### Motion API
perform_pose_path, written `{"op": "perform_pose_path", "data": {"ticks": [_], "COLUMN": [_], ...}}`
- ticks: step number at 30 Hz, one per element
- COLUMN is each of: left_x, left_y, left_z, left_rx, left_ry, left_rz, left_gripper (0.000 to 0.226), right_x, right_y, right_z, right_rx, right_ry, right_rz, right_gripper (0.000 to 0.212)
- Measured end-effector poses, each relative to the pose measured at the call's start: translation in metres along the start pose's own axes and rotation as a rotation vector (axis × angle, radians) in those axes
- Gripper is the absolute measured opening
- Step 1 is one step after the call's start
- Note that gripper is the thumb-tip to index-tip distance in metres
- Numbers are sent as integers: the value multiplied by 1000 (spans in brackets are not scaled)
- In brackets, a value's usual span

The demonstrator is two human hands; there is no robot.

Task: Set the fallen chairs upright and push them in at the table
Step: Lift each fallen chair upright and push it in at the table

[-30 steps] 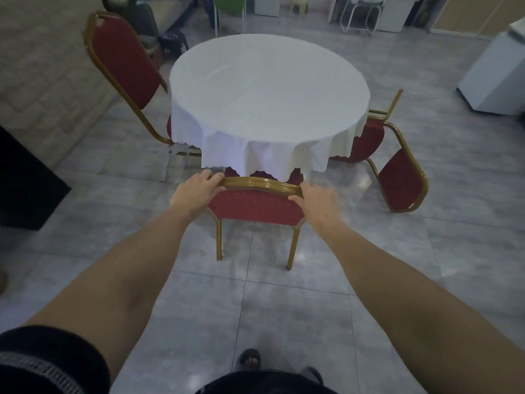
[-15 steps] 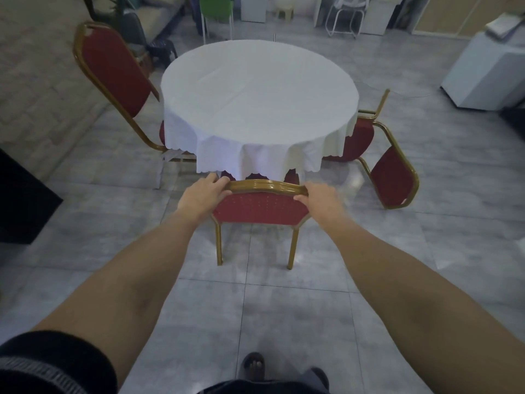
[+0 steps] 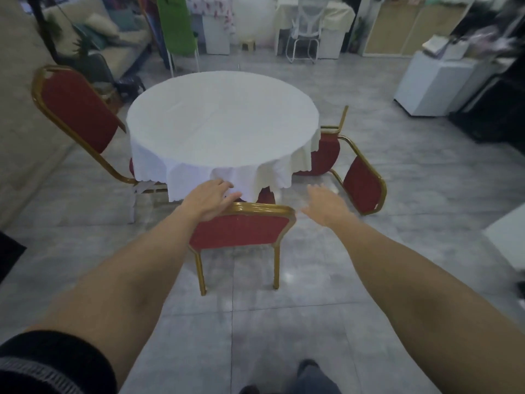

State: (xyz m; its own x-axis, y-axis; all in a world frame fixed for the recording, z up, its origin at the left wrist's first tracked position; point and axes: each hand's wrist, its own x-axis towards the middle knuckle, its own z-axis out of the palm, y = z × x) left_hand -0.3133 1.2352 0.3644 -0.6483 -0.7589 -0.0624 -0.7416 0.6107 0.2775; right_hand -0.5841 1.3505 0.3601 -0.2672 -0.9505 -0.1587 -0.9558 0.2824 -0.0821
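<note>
A round table (image 3: 221, 120) under a white cloth stands in the middle of the room. Right in front of me a red chair with a gold frame (image 3: 241, 228) stands upright, its seat tucked under the cloth. My left hand (image 3: 208, 201) rests flat on the left end of its top rail, fingers loose. My right hand (image 3: 326, 206) hovers open just right of the rail, off the chair. A second red chair (image 3: 76, 115) stands upright at the table's left. A third red chair (image 3: 360, 183) lies tipped on its side on the floor at the table's right.
The floor is grey tile. A white cabinet (image 3: 434, 86) stands at the right, a sofa (image 3: 119, 44) and a green chair (image 3: 177, 29) at the back left, a white metal chair (image 3: 304, 32) at the back. My feet (image 3: 309, 373) show at the bottom edge.
Both hands gripped the near chair's top rail before. Now my right hand has come off and opened to the right, and my left hand has loosened to a flat rest. The view has tilted up.
</note>
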Motion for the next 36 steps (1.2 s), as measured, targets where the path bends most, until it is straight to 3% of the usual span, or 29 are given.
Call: {"op": "perform_pose_path", "data": {"ticks": [4,12,22,36], "left_x": [49,179,323,516], "left_y": [50,171,328,394], "left_z": [-4,31,86,144], "left_rx": [65,317,238,231], "left_ry": [-32,-105,-229,-306], "left_rz": [66,185,148,113], "left_gripper": [58,71,76,81], "right_x": [12,27,58,202], "right_y": [61,211,440,606], "right_z": [-8,-23,-47,-39], "right_rx": [-30,-11,-19,-18], "right_ry": [30,61,-4,-81], "right_rz": [79,221,311,255], "right_gripper": [64,85,86,83]}}
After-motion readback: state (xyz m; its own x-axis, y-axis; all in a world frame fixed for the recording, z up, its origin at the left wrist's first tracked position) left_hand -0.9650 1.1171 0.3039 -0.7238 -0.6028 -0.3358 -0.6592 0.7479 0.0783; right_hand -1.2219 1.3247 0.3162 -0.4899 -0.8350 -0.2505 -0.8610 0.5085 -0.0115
